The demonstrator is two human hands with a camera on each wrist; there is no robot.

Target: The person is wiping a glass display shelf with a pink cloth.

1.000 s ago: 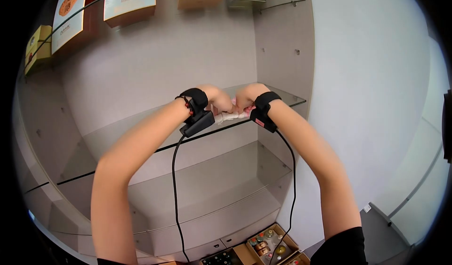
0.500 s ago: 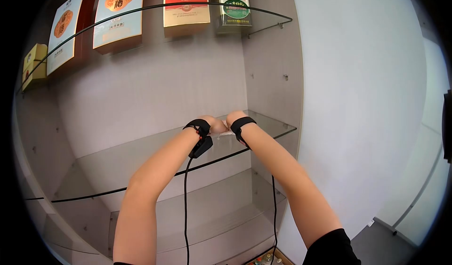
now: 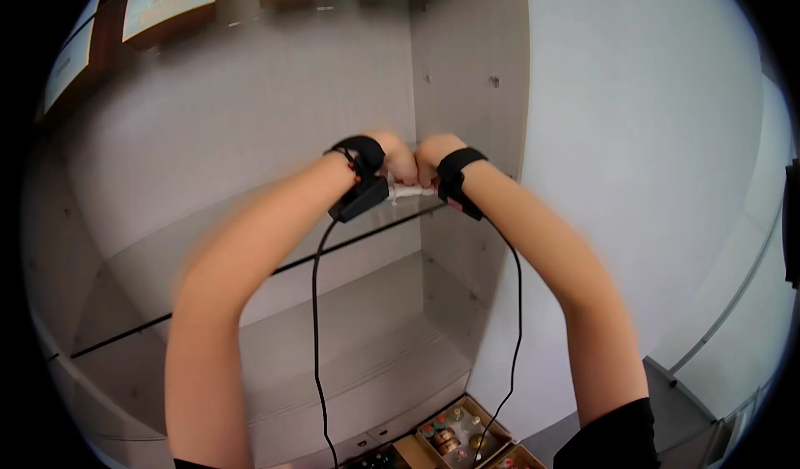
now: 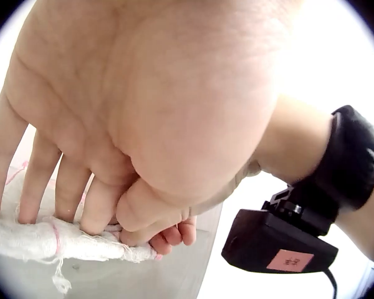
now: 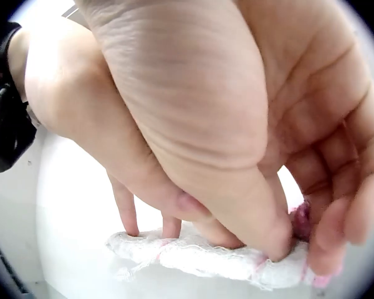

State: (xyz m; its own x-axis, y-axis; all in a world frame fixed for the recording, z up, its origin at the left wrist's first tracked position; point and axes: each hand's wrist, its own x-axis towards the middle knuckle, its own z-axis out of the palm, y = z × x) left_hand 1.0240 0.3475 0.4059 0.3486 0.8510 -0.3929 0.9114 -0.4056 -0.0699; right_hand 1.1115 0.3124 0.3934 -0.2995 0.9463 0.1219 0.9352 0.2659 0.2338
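A white cloth [image 3: 408,191] with pink stripes and a frayed edge lies bunched in a roll on the middle glass shelf [image 3: 208,229], toward its right end. My left hand [image 3: 400,164] reaches down with straight fingers [image 4: 68,193], their tips pressing on the cloth, the thumb tucked alongside. Close against it, my right hand [image 3: 435,152] curls thumb and fingers about the cloth's right end, as the right wrist view shows. A loose thread hangs from the cloth's edge in the left wrist view.
Boxes [image 3: 171,6] stand on the glass shelf above. The cabinet's side wall [image 3: 471,85] rises right of my hands. A lower shelf [image 3: 358,302] lies beneath. Cartons with bottles [image 3: 458,436] sit at the floor. Black cables [image 3: 317,327] hang from both wrist cameras.
The head view tilts up, then back down. Both hands stay together at the cloth, which now sits nearer the cabinet's right wall than a second ago.
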